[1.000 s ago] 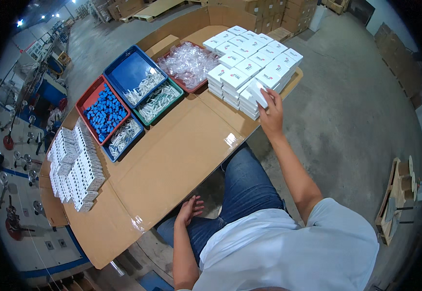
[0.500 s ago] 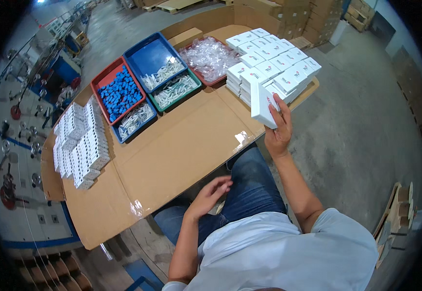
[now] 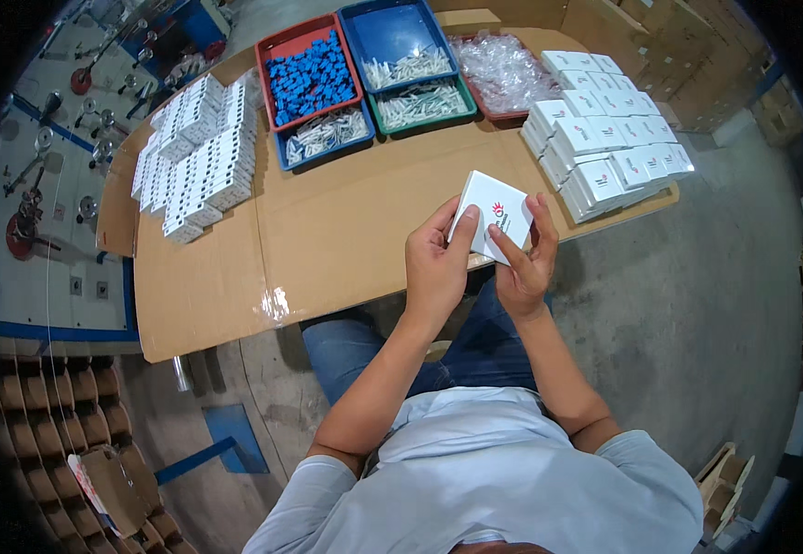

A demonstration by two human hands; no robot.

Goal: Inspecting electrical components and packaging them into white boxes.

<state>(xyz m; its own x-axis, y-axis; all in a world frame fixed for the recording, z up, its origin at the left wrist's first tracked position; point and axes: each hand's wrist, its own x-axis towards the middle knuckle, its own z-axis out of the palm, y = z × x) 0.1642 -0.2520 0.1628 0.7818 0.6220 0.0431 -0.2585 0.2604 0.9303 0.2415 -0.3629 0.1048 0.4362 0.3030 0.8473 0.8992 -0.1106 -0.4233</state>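
Observation:
A flat white carton (image 3: 491, 214) with a red mark on its face is held in front of me, tilted, above the near edge of the cardboard-topped table (image 3: 355, 222). My left hand (image 3: 438, 261) is closed on the carton's left side, its thumb lying on the face. From the right, my right hand (image 3: 525, 268) grips the other side and lower corner, thumb across the face. What lies behind the carton is hidden. Close by at the right stand stacked white cartons (image 3: 609, 138) of the same look.
Along the back sit a red tray (image 3: 270, 57) of blue pieces, blue trays (image 3: 385, 28) and a green tray (image 3: 468, 113) of slim white pieces, and clear plastic pouches (image 3: 505, 76). White blocks with dark holes (image 3: 200, 166) are piled at left. A cardboard wall (image 3: 540, 17) borders the table.
The carton has come away from the stack at the right toward my middle. My left hand has risen from my lap and taken hold of it too. The view has turned.

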